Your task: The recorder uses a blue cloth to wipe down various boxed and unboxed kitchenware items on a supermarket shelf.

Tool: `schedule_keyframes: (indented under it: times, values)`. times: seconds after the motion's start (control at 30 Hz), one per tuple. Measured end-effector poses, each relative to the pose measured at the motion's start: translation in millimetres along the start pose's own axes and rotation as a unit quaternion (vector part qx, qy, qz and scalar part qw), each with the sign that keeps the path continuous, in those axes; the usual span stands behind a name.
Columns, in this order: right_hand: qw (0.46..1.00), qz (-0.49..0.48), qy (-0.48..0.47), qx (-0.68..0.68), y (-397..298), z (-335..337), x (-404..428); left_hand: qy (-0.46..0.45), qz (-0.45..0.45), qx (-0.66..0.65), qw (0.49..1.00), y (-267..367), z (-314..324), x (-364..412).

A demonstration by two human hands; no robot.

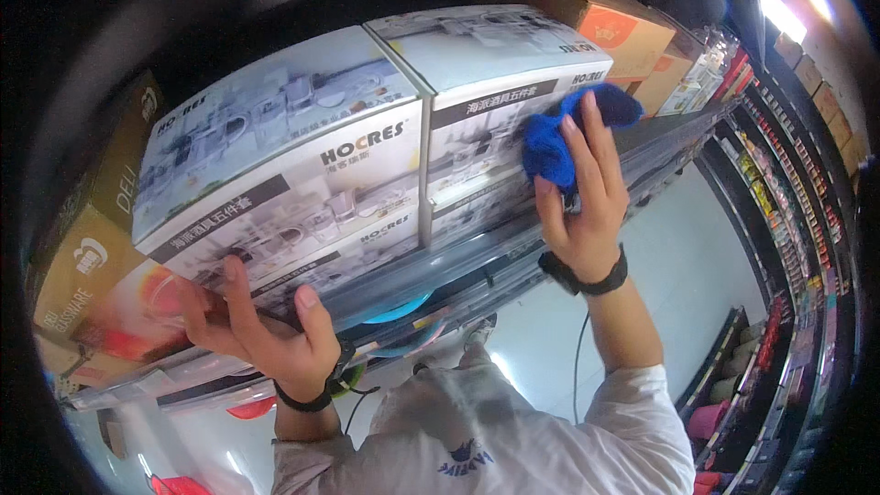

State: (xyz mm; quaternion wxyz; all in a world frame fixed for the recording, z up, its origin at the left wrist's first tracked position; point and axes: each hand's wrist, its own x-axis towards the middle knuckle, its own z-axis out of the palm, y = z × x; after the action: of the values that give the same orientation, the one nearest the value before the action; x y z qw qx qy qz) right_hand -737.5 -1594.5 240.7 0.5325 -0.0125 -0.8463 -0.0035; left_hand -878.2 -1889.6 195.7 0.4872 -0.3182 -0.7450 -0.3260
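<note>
My right hand (584,199) grips a blue cloth (550,144), which lies against the front of a white HOCRES glassware box (481,144) near its right end. Fingers spread and holding nothing, my left hand (282,350) is at the lower front of another white HOCRES box (275,130). Its fingertips seem to touch the printed face. The two boxes stand side by side with a narrow gap between them, on top of further boxes of the same print. Dark bands circle both wrists.
Brown glassware cartons (89,247) stand at the left; an orange and brown carton (619,34) is at the right. A clear strip (447,254) runs along the shelf edge. Blue round ware (399,309) shows below. Stocked shelves (790,185) line the far right, across a pale floor (674,247).
</note>
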Motion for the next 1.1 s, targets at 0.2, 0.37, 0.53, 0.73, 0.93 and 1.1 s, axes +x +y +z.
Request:
schedule_keyframes:
  times: [0.2, 0.37, 0.53, 0.73, 0.93, 1.1]
  values:
    - [0.999, 0.042, -0.013, 0.017, -15, 7, -30, 0.026, -0.007, -0.018, 0.999, -3, 1, -2]
    - [0.998, 0.048, -0.008, -0.044, -28, 17, -58, 0.017, 0.001, 0.010, 1.000, 3, 3, 3]
    - [0.996, 0.081, -0.012, -0.025, -37, 20, -64, 0.007, 0.012, 0.007, 1.000, 5, -1, 2]
    - [0.997, 0.042, -0.013, -0.069, -39, 25, -48, -0.002, 0.023, 0.015, 1.000, 7, -3, 5]
    - [0.997, 0.020, -0.019, -0.072, -46, 26, -39, 0.000, 0.024, 0.023, 0.999, 7, -1, 6]
    - [0.997, -0.021, -0.030, -0.065, -54, 29, -32, 0.006, 0.035, 0.032, 0.999, 7, -1, 7]
